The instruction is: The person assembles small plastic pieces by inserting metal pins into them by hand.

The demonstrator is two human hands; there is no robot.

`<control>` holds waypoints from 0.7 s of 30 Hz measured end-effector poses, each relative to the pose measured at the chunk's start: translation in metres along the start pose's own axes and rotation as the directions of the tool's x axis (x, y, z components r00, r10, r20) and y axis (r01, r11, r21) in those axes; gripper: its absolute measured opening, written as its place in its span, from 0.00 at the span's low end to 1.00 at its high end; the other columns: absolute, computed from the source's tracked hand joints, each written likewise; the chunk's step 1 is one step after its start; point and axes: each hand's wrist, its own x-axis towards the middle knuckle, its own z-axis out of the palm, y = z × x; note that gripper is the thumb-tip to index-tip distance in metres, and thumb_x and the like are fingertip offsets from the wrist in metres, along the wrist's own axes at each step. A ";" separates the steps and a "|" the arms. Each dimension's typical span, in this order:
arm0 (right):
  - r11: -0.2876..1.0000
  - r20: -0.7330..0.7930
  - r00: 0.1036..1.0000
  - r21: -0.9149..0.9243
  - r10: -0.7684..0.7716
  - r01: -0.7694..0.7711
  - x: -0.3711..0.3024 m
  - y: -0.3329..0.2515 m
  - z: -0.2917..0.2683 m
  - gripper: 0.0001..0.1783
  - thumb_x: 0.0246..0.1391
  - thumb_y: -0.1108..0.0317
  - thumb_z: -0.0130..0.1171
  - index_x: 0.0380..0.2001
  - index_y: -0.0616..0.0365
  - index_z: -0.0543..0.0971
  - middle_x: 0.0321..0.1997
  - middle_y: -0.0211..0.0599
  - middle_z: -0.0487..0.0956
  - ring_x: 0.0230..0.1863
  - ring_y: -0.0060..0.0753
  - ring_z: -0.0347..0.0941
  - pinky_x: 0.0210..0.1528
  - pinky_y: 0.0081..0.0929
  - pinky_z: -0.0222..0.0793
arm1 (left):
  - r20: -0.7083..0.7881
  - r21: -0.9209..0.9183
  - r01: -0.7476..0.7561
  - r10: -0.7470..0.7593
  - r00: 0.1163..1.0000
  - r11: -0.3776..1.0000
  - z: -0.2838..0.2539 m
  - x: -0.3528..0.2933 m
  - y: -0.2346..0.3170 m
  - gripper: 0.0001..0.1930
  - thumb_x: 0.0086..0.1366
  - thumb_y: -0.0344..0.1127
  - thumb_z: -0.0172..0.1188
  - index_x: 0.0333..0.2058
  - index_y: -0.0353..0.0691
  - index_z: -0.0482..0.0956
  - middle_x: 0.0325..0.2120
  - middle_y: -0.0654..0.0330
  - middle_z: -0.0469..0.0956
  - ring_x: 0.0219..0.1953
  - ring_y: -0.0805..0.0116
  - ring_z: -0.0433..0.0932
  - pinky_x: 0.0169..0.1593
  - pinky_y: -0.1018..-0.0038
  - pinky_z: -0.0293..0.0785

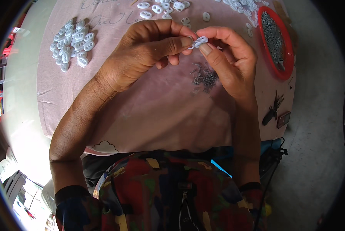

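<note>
In front of me, near the middle of the table, my two hands meet fingertip to fingertip. My right hand point(232, 59) pinches a small white oval plastic piece point(201, 41) with two holes between thumb and forefinger. Close against it, my left hand point(151, 48) is closed too; its thumb presses on what looks like another small white piece point(190, 47), mostly hidden behind the thumb. Whether the two pieces are joined I cannot tell. Beneath my hands lies a loose heap of tiny grey metal parts point(206, 78), too small to name exactly.
A heap of white two-holed ovals point(80, 36) lies at the left. More white pieces point(157, 8) are scattered at the back. A red bowl point(289, 69) of small metal parts stands at the right, with keys point(274, 107) and a phone-like object point(283, 119) nearer me. A pink cloth point(157, 127) covers the table.
</note>
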 end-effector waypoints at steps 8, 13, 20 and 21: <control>0.996 -0.041 0.997 0.064 0.066 -0.063 0.001 -0.011 -0.001 0.12 0.55 0.80 0.55 0.44 0.67 0.76 0.34 0.28 0.76 0.34 0.12 0.69 0.36 0.11 0.66 | -0.032 -0.033 0.004 -0.005 0.999 0.999 -0.002 0.000 -0.001 0.13 0.63 0.39 0.58 0.42 0.38 0.77 0.28 0.69 0.76 0.26 0.84 0.70 0.29 0.86 0.64; 0.997 -0.143 0.989 0.069 0.031 -0.021 0.001 -0.002 0.006 0.13 0.56 0.75 0.56 0.45 0.63 0.77 0.28 0.23 0.74 0.23 0.09 0.59 0.24 0.09 0.53 | -0.065 0.009 0.003 -0.003 0.998 1.000 -0.001 -0.001 0.000 0.12 0.63 0.36 0.58 0.42 0.36 0.78 0.27 0.68 0.77 0.26 0.83 0.71 0.29 0.86 0.68; 0.996 -0.112 0.993 0.081 0.045 -0.036 0.001 -0.004 0.004 0.12 0.56 0.73 0.57 0.44 0.64 0.77 0.27 0.24 0.74 0.21 0.09 0.59 0.23 0.09 0.54 | -0.064 0.056 -0.050 0.053 0.997 0.997 -0.001 -0.001 -0.002 0.12 0.63 0.36 0.59 0.41 0.35 0.78 0.26 0.68 0.76 0.26 0.83 0.70 0.29 0.86 0.68; 0.996 -0.114 0.992 0.082 0.048 -0.038 0.001 -0.004 0.005 0.12 0.56 0.73 0.57 0.43 0.64 0.77 0.27 0.24 0.74 0.21 0.09 0.59 0.23 0.09 0.54 | -0.064 0.060 -0.054 0.058 0.996 0.997 -0.001 -0.001 -0.002 0.12 0.63 0.36 0.59 0.41 0.34 0.78 0.26 0.68 0.75 0.26 0.83 0.70 0.29 0.86 0.67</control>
